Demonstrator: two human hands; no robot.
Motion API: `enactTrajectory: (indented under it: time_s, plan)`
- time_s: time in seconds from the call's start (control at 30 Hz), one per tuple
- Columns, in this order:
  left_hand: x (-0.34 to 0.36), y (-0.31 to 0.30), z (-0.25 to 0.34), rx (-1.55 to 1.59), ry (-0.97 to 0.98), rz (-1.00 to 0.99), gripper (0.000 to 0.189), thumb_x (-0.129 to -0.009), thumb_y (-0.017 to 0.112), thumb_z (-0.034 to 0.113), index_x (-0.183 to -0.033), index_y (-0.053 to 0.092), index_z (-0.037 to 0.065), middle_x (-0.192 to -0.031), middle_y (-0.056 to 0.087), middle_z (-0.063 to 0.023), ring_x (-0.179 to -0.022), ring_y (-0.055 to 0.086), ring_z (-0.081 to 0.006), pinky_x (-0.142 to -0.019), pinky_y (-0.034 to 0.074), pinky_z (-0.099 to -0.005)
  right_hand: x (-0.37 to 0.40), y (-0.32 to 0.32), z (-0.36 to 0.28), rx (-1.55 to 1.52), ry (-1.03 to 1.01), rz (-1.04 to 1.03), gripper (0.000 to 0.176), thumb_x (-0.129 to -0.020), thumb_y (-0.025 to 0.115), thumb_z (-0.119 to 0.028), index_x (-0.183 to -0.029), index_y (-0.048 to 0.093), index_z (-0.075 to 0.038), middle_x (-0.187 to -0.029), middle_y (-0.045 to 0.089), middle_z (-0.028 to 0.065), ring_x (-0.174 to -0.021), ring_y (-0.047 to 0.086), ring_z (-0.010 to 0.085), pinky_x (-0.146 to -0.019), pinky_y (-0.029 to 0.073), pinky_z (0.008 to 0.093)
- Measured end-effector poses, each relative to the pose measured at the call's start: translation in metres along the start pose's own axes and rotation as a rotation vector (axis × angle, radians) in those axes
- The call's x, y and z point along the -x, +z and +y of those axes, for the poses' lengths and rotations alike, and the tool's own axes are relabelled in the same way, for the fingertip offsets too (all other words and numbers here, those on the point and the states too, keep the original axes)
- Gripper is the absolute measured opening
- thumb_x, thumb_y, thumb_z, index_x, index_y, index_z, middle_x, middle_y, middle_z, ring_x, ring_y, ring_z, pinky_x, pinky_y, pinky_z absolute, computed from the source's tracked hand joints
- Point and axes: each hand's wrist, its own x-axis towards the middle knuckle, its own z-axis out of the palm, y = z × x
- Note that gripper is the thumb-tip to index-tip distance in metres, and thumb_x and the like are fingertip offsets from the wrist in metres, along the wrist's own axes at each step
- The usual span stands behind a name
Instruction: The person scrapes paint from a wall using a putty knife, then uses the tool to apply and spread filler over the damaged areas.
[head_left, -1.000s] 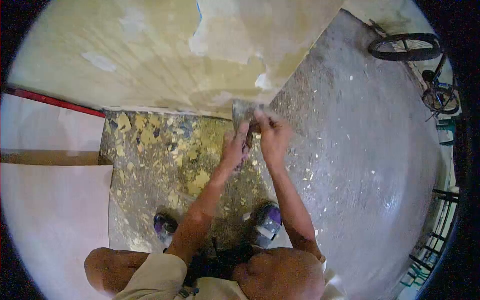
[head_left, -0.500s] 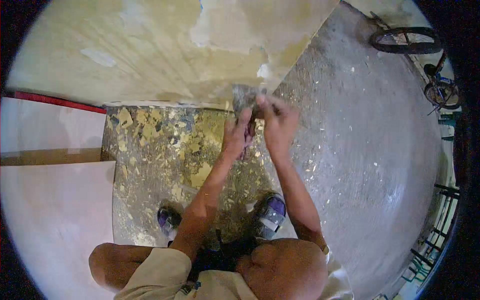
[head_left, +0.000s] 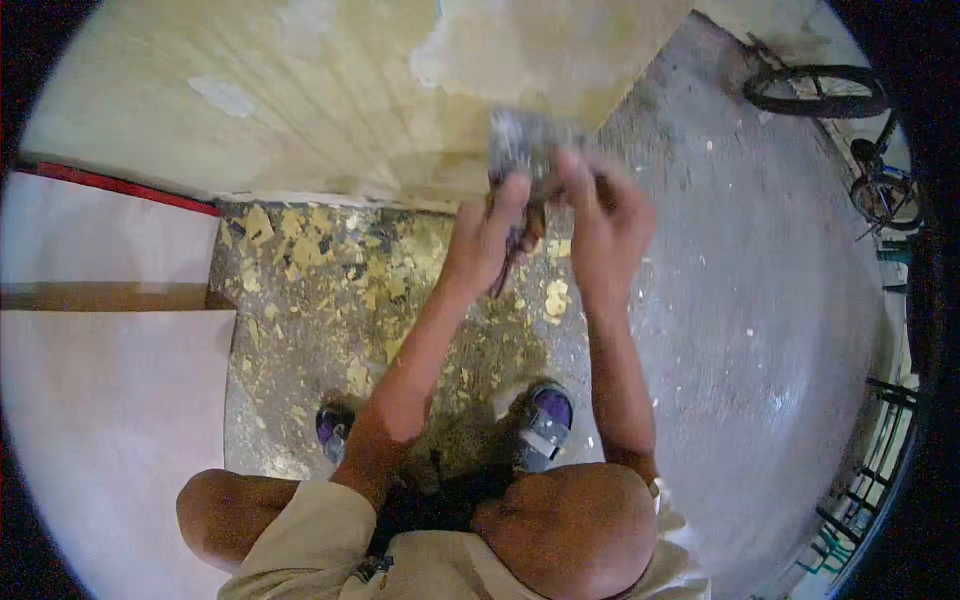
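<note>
My left hand (head_left: 487, 235) is wrapped round the handle of a flat, greyish scraper (head_left: 512, 140), its wide blade pointing up toward the wall. Close on the right of the blade is my right hand (head_left: 610, 215), blurred, with its thumb and fingers bent round a second blade-like piece (head_left: 552, 185) that I cannot make out well. The two hands are almost together in front of the yellowish wall (head_left: 330, 110), which has pale bare patches. Under them lie yellow paint flakes (head_left: 557, 297) on the grey floor.
White panels (head_left: 110, 400) stand at the left, with a red strip (head_left: 130, 190) along the upper edge. Two sandalled feet (head_left: 548, 420) are below. A bicycle wheel (head_left: 815, 92) and a small bicycle (head_left: 885, 195) are at the upper right, dark metal racks (head_left: 860, 490) at the lower right.
Both my hands have moved up and to the right with the scraper. My right hand is now a little farther from my left. The view has shifted slightly.
</note>
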Motion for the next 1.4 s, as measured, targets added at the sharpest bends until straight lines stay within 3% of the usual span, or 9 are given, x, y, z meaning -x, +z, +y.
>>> enactTrajectory:
  time_s: [0.07, 0.13, 0.23, 0.3, 0.37, 0.47, 0.93, 1.23, 1.4]
  plan:
    - [0.011, -0.002, -0.018, -0.167, 0.166, 0.113, 0.052, -0.091, 0.039, 0.049, -0.092, 0.059, 0.0, -0.072, 0.054, -0.0012, -0.069, 0.051, -0.0081, -0.06, 0.043, -0.0285, 0.022, -0.02, 0.042, 0.147, -0.029, -0.046, 0.021, -0.084, 0.058, -0.013, -0.1, 0.061, 0.001, -0.088, 0.063, 0.0091, -0.085, 0.057, 0.0157, -0.076, 0.046, 0.0293]
    - [0.026, -0.007, -0.037, -0.113, -0.143, 0.034, 0.055, -0.092, 0.035, 0.048, -0.106, 0.055, -0.001, -0.086, 0.055, -0.0044, -0.08, 0.05, -0.0107, -0.069, 0.043, -0.0296, 0.063, -0.034, 0.079, 0.115, -0.024, -0.114, 0.032, -0.085, 0.056, -0.014, -0.114, 0.052, 0.0, -0.1, 0.061, 0.0119, -0.099, 0.054, 0.02, -0.087, 0.041, 0.032]
    - [0.034, 0.004, -0.053, -0.23, 0.046, -0.2, 0.062, -0.094, 0.029, 0.045, -0.13, 0.035, -0.005, -0.121, 0.049, -0.0156, -0.107, 0.048, -0.0203, -0.089, 0.04, -0.0305, 0.123, -0.039, 0.095, 0.016, 0.176, -0.232, 0.042, -0.084, 0.057, -0.017, -0.122, 0.045, -0.002, -0.102, 0.06, 0.0145, -0.101, 0.055, 0.0238, -0.088, 0.041, 0.0341]
    - [0.034, 0.012, -0.061, -0.14, 0.019, -0.218, 0.061, -0.094, 0.031, 0.045, -0.128, 0.037, -0.005, -0.122, 0.048, -0.0152, -0.11, 0.047, -0.0196, -0.091, 0.038, -0.0295, 0.132, -0.046, 0.093, -0.032, 0.319, -0.301, 0.046, -0.084, 0.058, -0.019, -0.124, 0.042, -0.003, -0.1, 0.062, 0.0157, -0.097, 0.058, 0.0258, -0.085, 0.044, 0.0349]
    - [0.021, 0.015, -0.068, -0.055, 0.006, -0.229, 0.06, -0.094, 0.033, 0.045, -0.126, 0.039, -0.006, -0.123, 0.048, -0.0148, -0.112, 0.046, -0.0189, -0.093, 0.037, -0.0286, 0.122, -0.061, 0.084, 0.5, 0.2, -0.257, 0.046, -0.084, 0.059, -0.02, -0.124, 0.043, -0.005, -0.092, 0.063, 0.0179, -0.085, 0.062, 0.0299, -0.076, 0.048, 0.0375]
    - [-0.005, 0.026, -0.058, 0.539, -0.18, -0.158, 0.05, -0.092, 0.039, 0.043, -0.111, 0.05, -0.002, -0.106, 0.058, -0.01, -0.093, 0.058, -0.0167, -0.08, 0.048, -0.0317, 0.112, -0.078, 0.096, 0.609, 0.048, -0.114, 0.04, -0.083, 0.06, -0.019, -0.12, 0.05, -0.007, -0.083, 0.064, 0.019, -0.073, 0.064, 0.0318, -0.066, 0.05, 0.0366]
    - [-0.016, 0.038, -0.047, 0.636, -0.208, -0.113, 0.045, -0.088, 0.046, 0.046, -0.103, 0.053, 0.004, -0.088, 0.062, -0.0083, -0.077, 0.063, -0.0187, -0.07, 0.052, -0.0347, 0.075, -0.085, 0.047, 0.693, -0.107, -0.095, 0.036, -0.077, 0.065, -0.01, -0.113, 0.06, -0.008, -0.074, 0.062, 0.014, -0.059, 0.059, 0.0196, -0.055, 0.045, 0.0288]
    - [-0.01, 0.037, -0.045, 0.677, -0.178, -0.186, 0.042, -0.093, 0.037, 0.042, -0.107, 0.049, 0.005, -0.096, 0.059, -0.0067, -0.089, 0.059, -0.0183, -0.075, 0.05, -0.0358, 0.075, -0.086, 0.041, 0.713, -0.148, -0.049, 0.036, -0.075, 0.067, -0.014, -0.111, 0.061, -0.015, -0.065, 0.06, 0.0094, -0.05, 0.056, 0.021, -0.049, 0.044, 0.0309]
    - [0.014, 0.034, -0.029, 0.607, -0.167, -0.113, 0.061, -0.093, 0.031, 0.047, -0.132, 0.024, 0.001, -0.122, 0.05, -0.0184, -0.103, 0.056, -0.0267, -0.086, 0.047, -0.0374, 0.089, -0.106, 0.03, 1.074, -0.156, -0.173, 0.036, -0.074, 0.068, -0.017, -0.109, 0.062, -0.017, -0.074, 0.058, 0.0062, -0.061, 0.057, 0.0201, -0.057, 0.045, 0.0328]
